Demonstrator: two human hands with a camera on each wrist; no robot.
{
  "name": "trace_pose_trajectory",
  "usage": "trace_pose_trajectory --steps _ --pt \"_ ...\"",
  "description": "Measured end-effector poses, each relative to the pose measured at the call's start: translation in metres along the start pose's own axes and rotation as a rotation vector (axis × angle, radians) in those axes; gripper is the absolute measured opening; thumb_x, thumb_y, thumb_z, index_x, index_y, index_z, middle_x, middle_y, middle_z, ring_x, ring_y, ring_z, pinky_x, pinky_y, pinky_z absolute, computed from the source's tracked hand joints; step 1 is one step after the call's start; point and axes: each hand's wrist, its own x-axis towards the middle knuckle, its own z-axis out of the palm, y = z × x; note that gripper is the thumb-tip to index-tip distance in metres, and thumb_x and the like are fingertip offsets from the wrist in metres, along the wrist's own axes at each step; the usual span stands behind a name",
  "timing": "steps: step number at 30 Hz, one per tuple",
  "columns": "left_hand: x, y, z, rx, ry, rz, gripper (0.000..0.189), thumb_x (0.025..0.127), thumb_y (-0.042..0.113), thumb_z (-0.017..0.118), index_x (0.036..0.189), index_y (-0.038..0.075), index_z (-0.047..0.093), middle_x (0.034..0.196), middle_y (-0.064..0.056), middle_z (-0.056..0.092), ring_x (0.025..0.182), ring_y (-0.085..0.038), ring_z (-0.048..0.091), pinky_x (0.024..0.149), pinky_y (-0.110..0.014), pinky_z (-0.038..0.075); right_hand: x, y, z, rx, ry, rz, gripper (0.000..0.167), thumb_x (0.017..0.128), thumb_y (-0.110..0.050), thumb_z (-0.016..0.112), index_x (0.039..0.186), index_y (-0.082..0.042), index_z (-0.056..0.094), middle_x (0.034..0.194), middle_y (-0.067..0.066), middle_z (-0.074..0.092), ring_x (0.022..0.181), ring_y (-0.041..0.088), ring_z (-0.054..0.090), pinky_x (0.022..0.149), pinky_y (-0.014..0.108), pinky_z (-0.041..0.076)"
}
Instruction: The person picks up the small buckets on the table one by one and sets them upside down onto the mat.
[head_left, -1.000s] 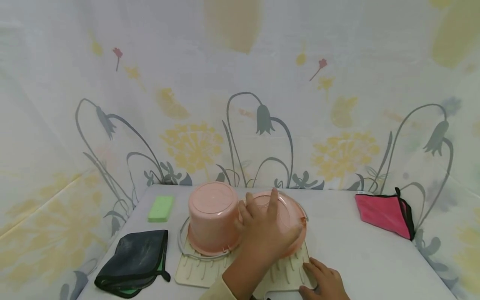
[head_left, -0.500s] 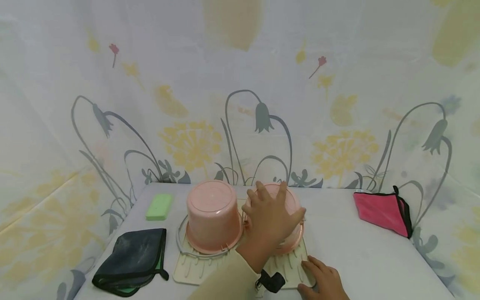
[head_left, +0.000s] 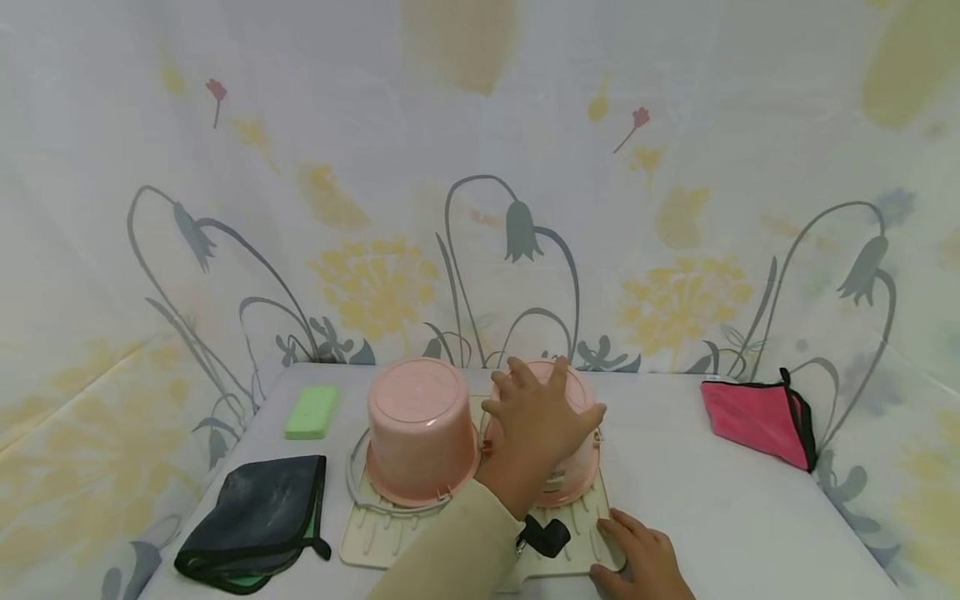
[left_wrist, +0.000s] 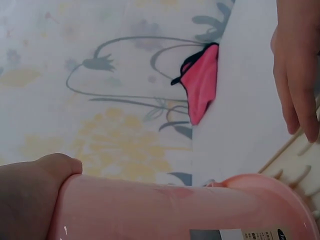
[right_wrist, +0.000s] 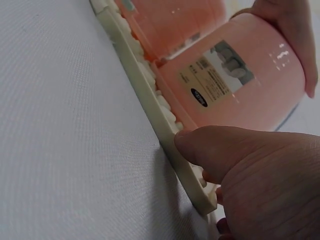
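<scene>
Two pink buckets stand upside down side by side on a cream ribbed drying mat point(head_left: 375, 537). My left hand point(head_left: 536, 417) reaches across and grips the right bucket point(right_wrist: 260, 75) over its upturned base, fingers spread across it and thumb at the edge. In the left wrist view the thumb bends over the base rim. The left bucket point(head_left: 420, 433), with a grey handle point(head_left: 401, 510) round its foot, stands close beside. My right hand point(head_left: 645, 554) holds the mat's near right corner, its thumb point(right_wrist: 205, 147) pressed on the mat's edge in the right wrist view.
A green sponge point(head_left: 311, 412) and a folded dark cloth point(head_left: 258, 508) lie on the white table point(head_left: 720, 517) to the left. At the far right lies a folded pink cloth point(head_left: 757, 421) with black trim. A flowered curtain point(head_left: 675, 125) hangs behind.
The right bucket, tilted a second ago, now stands level on the mat. My left hand has moved with it and still holds its base. My right hand has stayed at the mat corner.
</scene>
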Motion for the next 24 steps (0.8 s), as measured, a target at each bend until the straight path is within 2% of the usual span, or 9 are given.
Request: trace_pose_trajectory --steps 6,12,16,24 --pt "0.004 0.004 -0.002 0.003 -0.047 -0.001 0.094 0.085 0.091 0.047 0.165 0.05 0.017 0.173 -0.024 0.011 0.156 -0.054 0.019 0.109 -0.077 0.034 0.001 -0.001 -0.002 0.009 -0.008 0.019 0.063 0.082 -0.043 0.085 0.13 -0.006 0.07 0.141 0.019 0.063 0.126 0.039 0.061 0.099 0.057 0.047" --pt "0.009 0.005 0.0 0.044 -0.062 -0.013 0.095 0.086 0.09 0.046 0.166 0.047 0.018 0.173 -0.025 0.011 0.156 -0.055 0.017 0.11 -0.077 0.034 0.001 0.0 0.004 0.023 0.005 -0.013 0.062 0.084 -0.043 0.084 0.13 -0.006 0.069 0.141 0.019 0.063 0.124 0.04 0.062 0.098 0.056 0.047" --pt "0.011 0.005 0.001 0.04 -0.069 -0.009 0.094 0.087 0.089 0.046 0.166 0.045 0.019 0.174 -0.025 0.008 0.157 -0.054 0.014 0.111 -0.077 0.032 0.002 -0.001 0.003 0.027 -0.002 -0.006 0.062 0.083 -0.043 0.084 0.13 -0.005 0.069 0.141 0.019 0.063 0.125 0.041 0.061 0.099 0.059 0.047" --pt "0.013 0.004 0.001 0.007 -0.024 0.053 0.078 0.097 0.076 0.046 0.162 0.033 0.041 0.171 -0.024 0.022 0.158 -0.047 0.021 0.113 -0.074 0.032 0.002 -0.002 0.0 0.007 -0.001 0.03 0.063 0.08 -0.042 0.087 0.129 -0.007 0.07 0.141 0.018 0.063 0.126 0.039 0.062 0.102 0.06 0.046"
